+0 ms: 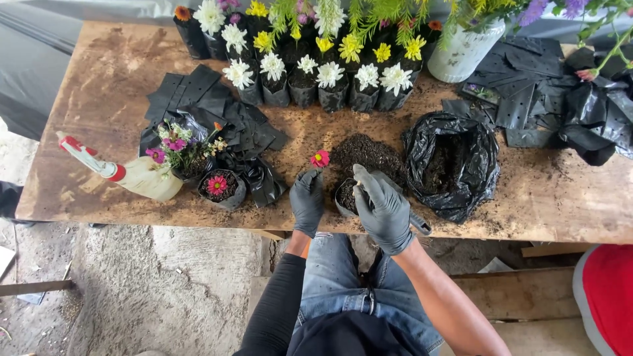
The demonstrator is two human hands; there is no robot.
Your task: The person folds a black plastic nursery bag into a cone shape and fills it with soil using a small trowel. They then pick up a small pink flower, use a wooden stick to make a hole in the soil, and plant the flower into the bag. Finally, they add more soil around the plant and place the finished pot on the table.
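Observation:
My left hand [307,200], in a dark glove, holds a small pink-red flower [320,158] upright by its stem near the table's front edge. My right hand [382,206], also gloved, grips a grey trowel handle [419,225] and presses down into a small black grow bag [345,196] partly filled with soil. A mound of loose dark soil [366,155] lies just behind the bag. An open black plastic sack of soil [452,163] sits to the right of it.
Rows of potted white and yellow flowers [316,72] line the back of the wooden table [105,92]. Flat black bags [211,105] lie at left, more at right. A spray bottle [125,173], potted pink flowers [219,187] and a white bucket [465,53] stand around. Someone in red [606,296] is at right.

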